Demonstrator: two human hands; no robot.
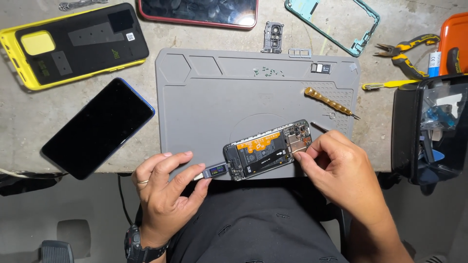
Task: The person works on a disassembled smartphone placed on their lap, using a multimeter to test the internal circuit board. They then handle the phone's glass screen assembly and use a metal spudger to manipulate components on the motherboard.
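So the opened phone (267, 149) lies at the grey mat's (204, 97) near edge, long axis tilted up-right between both hands — left hand (168, 192) pinches the small tester (214, 170) at its lower-left end, right hand (336, 168) pinches a thin tool (319, 127) at the upper-right end.

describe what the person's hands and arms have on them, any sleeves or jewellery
Both hands are bare, no gloves, and no sleeves reach the forearms in view. The left hand has a thin ring on one finger and a chunky black watch at the wrist. The right hand shows no ring or watch from this view.
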